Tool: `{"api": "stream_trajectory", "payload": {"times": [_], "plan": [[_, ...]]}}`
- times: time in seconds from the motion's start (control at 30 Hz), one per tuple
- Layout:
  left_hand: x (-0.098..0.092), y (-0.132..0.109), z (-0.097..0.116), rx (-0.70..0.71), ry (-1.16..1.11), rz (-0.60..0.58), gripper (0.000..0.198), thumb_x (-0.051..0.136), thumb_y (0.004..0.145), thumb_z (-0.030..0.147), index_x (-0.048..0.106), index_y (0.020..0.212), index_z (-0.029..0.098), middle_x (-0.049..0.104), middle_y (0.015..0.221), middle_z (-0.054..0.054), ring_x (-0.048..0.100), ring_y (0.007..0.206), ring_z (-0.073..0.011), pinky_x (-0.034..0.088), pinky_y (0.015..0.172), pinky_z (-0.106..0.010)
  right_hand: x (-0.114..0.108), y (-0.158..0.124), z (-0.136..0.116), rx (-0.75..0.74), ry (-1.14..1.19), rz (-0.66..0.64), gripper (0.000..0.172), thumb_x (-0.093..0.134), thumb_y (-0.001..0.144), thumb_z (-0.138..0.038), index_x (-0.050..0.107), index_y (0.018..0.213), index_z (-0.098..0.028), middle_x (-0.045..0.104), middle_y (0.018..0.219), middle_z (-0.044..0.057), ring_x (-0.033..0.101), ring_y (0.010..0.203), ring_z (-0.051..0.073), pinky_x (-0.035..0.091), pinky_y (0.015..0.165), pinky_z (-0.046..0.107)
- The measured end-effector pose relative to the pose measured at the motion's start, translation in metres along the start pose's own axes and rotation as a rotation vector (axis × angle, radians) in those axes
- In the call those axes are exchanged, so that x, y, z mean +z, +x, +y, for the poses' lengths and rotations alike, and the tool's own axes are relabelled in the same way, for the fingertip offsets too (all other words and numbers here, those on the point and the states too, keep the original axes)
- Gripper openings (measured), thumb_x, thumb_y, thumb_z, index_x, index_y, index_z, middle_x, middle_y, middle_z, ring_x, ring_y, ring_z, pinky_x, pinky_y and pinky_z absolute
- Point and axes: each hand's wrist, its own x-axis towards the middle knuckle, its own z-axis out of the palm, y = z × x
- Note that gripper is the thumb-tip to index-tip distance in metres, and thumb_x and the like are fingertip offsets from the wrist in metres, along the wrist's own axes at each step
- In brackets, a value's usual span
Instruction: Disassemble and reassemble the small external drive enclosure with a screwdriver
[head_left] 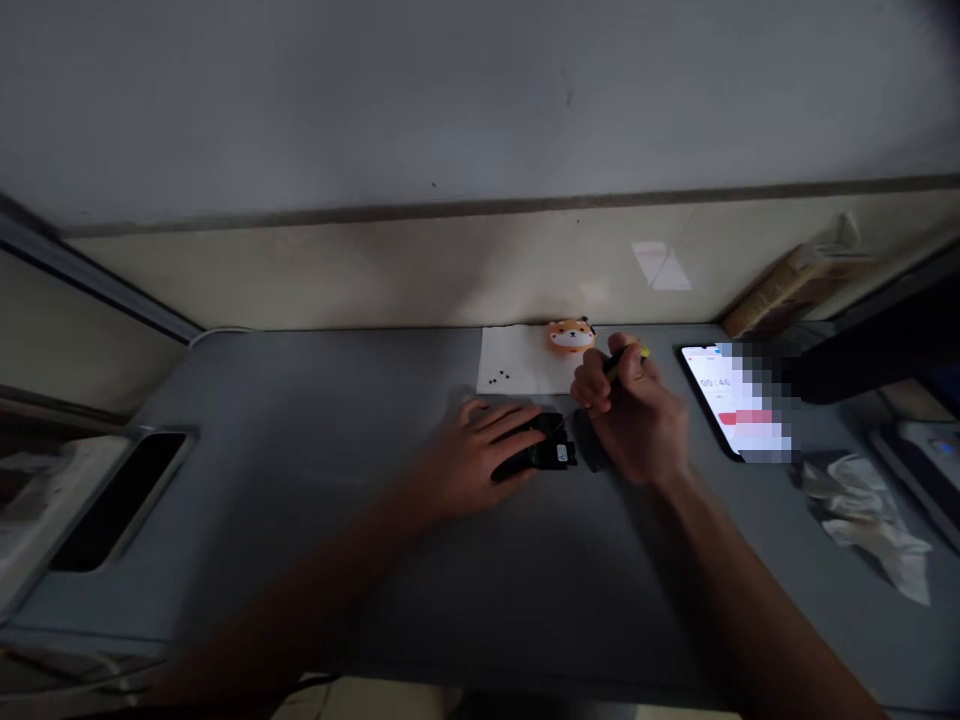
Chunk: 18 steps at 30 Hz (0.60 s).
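My left hand (484, 455) lies over a small black device with a green circuit board (553, 445), its fingers gripping it against the desk. A small white label shows at the device's right end, while the rest is partly hidden under my fingers. Just right of it, a dark cover-like piece (587, 440) lies on the desk, partly behind my other hand. My right hand (630, 410) is closed around a black-and-yellow screwdriver (616, 362), raised slightly above the desk; its tip cannot be made out. Several tiny dark screws (501, 377) rest on a white sheet of paper (517, 350).
An orange dog-face case (571, 336) sits on the paper's far edge. To the right are a lit phone (739, 400) showing a timer, crumpled tissue (874, 515) and a box (787, 285). A slot (124, 500) cuts the grey desk (300, 430) at left; a wall stands behind.
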Motion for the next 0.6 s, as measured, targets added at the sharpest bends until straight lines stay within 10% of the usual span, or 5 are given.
{"api": "stream_trajectory", "payload": {"times": [0.2,0.6], "plan": [[0.0020,-0.0009,-0.0010,0.009,0.004,0.018,0.038,0.046,0.106,0.045,0.065,0.132,0.025,0.060,0.149,-0.009,0.055,0.137,-0.0269,0.037,0.114,-0.050,-0.0030,0.0040,-0.0008,-0.034,-0.108,0.017,0.034,0.067,0.089,-0.058,0.066,0.091,-0.025,0.057,0.082,0.002,0.056,0.074,0.016,0.050,0.070,0.032],[0.0055,-0.0011,-0.0013,-0.005,0.002,0.032,0.038,0.048,0.105,0.046,0.066,0.132,0.025,0.061,0.148,-0.009,0.054,0.138,-0.0273,0.035,0.115,-0.051,0.0016,-0.0004,0.0023,-0.051,-0.051,-0.017,0.028,0.067,0.092,-0.052,0.053,0.085,-0.028,0.041,0.067,-0.004,0.041,0.057,0.013,0.045,0.060,0.029]]}}
